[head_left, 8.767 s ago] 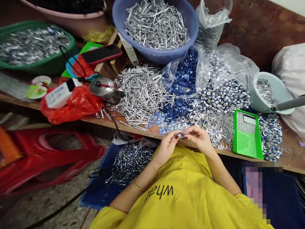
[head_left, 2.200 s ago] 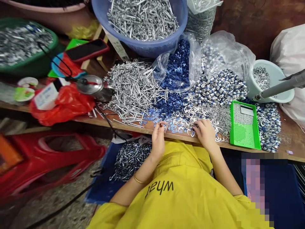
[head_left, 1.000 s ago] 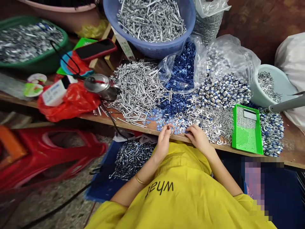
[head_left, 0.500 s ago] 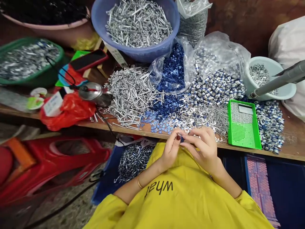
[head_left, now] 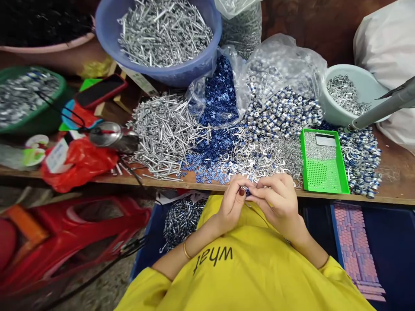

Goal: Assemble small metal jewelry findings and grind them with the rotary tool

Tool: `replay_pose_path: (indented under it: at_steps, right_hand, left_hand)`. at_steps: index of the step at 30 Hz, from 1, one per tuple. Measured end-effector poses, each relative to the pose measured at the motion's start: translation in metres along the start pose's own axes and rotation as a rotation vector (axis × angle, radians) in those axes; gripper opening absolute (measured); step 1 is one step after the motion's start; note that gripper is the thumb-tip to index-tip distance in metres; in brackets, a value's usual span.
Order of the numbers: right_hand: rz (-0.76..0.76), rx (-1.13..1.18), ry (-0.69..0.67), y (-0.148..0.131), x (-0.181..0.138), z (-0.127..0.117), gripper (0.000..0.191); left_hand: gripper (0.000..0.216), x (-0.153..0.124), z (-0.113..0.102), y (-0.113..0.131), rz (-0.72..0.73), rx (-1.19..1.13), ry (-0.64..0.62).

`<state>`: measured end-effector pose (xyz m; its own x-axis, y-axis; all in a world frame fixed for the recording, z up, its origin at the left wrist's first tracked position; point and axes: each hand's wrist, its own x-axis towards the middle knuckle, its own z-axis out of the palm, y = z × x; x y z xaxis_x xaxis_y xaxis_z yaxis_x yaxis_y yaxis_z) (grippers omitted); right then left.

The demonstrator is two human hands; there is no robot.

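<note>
In the lower middle of the frame, the left hand [head_left: 231, 203] and right hand [head_left: 279, 201] meet, fingers pinched on a tiny blue and silver part [head_left: 246, 190]. Just above lie shiny clips [head_left: 259, 157] and a green tray [head_left: 322, 164]. Top left sits a blue bowl [head_left: 175, 73] of pins.

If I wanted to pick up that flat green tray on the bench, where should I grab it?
Grip the flat green plastic tray by its raised near rim, coming from the bench's front edge. That edge is bare, while loose metal parts crowd its left, right and far sides.
</note>
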<state>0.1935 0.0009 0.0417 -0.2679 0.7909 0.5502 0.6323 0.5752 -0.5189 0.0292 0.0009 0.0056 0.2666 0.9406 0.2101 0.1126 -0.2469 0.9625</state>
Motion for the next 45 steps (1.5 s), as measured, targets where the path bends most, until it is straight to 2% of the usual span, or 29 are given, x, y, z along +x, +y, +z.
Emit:
replay_pose_path:
  at_steps: [3,5,7,8,9,10,11,12,13,14,17,19,22,26,32,38,41,43,45]
  right_hand:
    - [-0.012,-0.034,-0.027,-0.001,-0.004,-0.005,0.005]
    - [-0.053,-0.039,-0.113,0.005,-0.005,-0.012,0.013]
    - [-0.07,-0.039,-0.168,0.025,-0.001,-0.027,0.025]
    - [-0.05,-0.057,-0.108,0.041,0.004,-0.039,0.032]
    - [0.022,-0.1,0.041,0.06,0.01,-0.053,0.039]
    - [0.12,-0.176,0.315,0.083,0.018,-0.069,0.044]
    - [0.203,-0.24,0.646,0.107,0.028,-0.087,0.048]
    - [0.264,-0.275,0.893,0.132,0.037,-0.104,0.057]
    - [0.308,-0.232,0.945,0.155,0.046,-0.119,0.063]
    - [0.329,-0.137,0.911,0.175,0.054,-0.132,0.064]
    - [0.401,0.145,0.704,0.208,0.063,-0.147,0.053]
    - [0.441,0.234,0.682,0.205,0.057,-0.14,0.047]
    - [0.512,0.355,0.753,0.183,0.032,-0.114,0.045]
    - [0.558,0.48,0.813,0.161,0.0,-0.076,0.045]
    - [0.546,0.462,0.824,0.165,-0.015,-0.039,0.04]
    - [0.544,0.437,0.864,0.172,-0.02,-0.028,0.043]
    - [0.515,0.453,0.842,0.174,-0.016,-0.027,0.041]
    - [0.491,0.442,0.805,0.17,-0.011,-0.031,0.039]
    - [0.401,0.438,0.801,0.155,-0.006,-0.041,0.04]
  left_hand:
    - [0.036,0.002,-0.002,0.0,0.051,0.065,-0.091]
    - [0.032,0.003,-0.003,-0.001,0.024,0.066,-0.103]
    - [0.029,0.005,-0.001,-0.005,-0.039,0.042,-0.093]
    - [0.029,0.005,0.001,-0.007,-0.076,0.029,-0.091]
    - [0.03,0.007,0.004,-0.009,-0.111,0.015,-0.092]
    - [0.032,0.008,0.007,-0.011,-0.145,-0.002,-0.096]
    - [0.034,0.01,0.011,-0.013,-0.176,-0.02,-0.099]
    - [0.035,0.012,0.016,-0.015,-0.206,-0.038,-0.101]
    - [0.036,0.014,0.02,-0.017,-0.231,-0.056,-0.105]
    - [0.037,0.016,0.024,-0.018,-0.25,-0.072,-0.109]
    - [0.037,0.021,0.034,-0.021,-0.288,-0.091,-0.111]
    - [0.038,0.023,0.037,-0.024,-0.317,-0.091,-0.092]
    - [0.041,0.024,0.039,-0.028,-0.362,-0.076,-0.067]
    - [0.042,0.025,0.045,-0.031,-0.387,-0.078,-0.117]
    - [0.04,0.027,0.053,-0.03,-0.377,-0.087,-0.139]
    - [0.042,0.025,0.054,-0.031,-0.398,-0.079,-0.128]
    - [0.041,0.026,0.055,-0.031,-0.411,-0.101,-0.147]
    - [0.04,0.027,0.055,-0.03,-0.398,-0.122,-0.163]
    - [0.04,0.028,0.054,-0.026,-0.363,-0.136,-0.202]
